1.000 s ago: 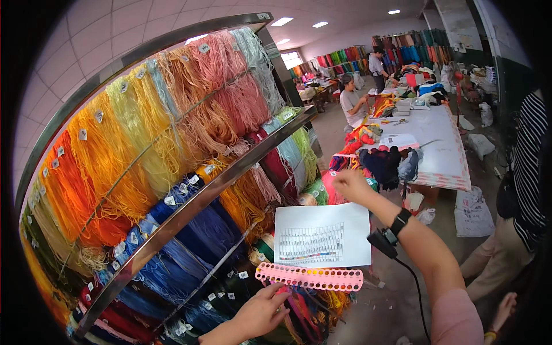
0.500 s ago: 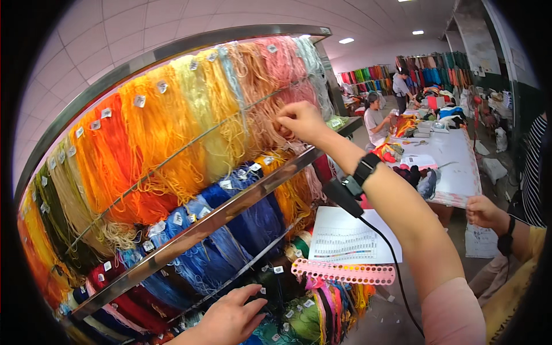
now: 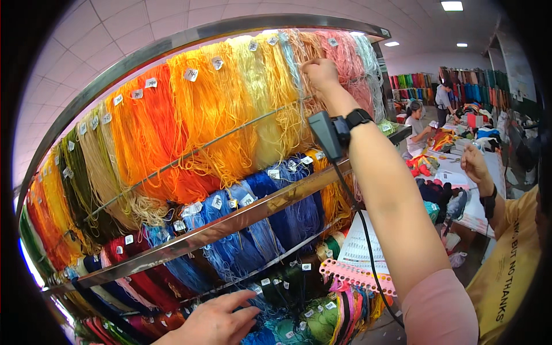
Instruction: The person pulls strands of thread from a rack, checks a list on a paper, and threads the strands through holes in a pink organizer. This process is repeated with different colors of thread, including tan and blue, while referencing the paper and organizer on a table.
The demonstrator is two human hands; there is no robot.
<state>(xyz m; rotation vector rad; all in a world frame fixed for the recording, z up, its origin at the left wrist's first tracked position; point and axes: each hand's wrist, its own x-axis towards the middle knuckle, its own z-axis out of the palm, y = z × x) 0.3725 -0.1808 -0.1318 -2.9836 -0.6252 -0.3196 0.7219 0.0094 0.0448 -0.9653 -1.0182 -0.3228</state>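
A metal rack (image 3: pixel 230 230) stands before me, hung with rows of thread skeins in many colours. High on it, my right hand (image 3: pixel 322 75) is closed at the peach-tan skein (image 3: pixel 312 46), its fingertips pinched on thread strands. A pale yellow skein (image 3: pixel 261 86) and a pink skein (image 3: pixel 340 54) hang to either side. My left hand (image 3: pixel 221 317) is held low in front of the rack, palm down, fingers loosely bent and apart, holding nothing. Blue skeins (image 3: pixel 241 221) hang above it, and dark green skeins (image 3: pixel 293 284) are beyond its fingertips.
A pink perforated strip (image 3: pixel 356 277) with colourful threads and a printed sheet (image 3: pixel 368 244) are below my right forearm. A black cable (image 3: pixel 368 259) hangs from a wrist device (image 3: pixel 328 135). At right, a co-worker's raised hand (image 3: pixel 476 167) is near; farther back, people work by a cluttered table (image 3: pixel 483 215).
My right hand has risen along the peach-tan skein. The view has shifted, so the rack appears farther right. The co-worker's hand at right has come up.
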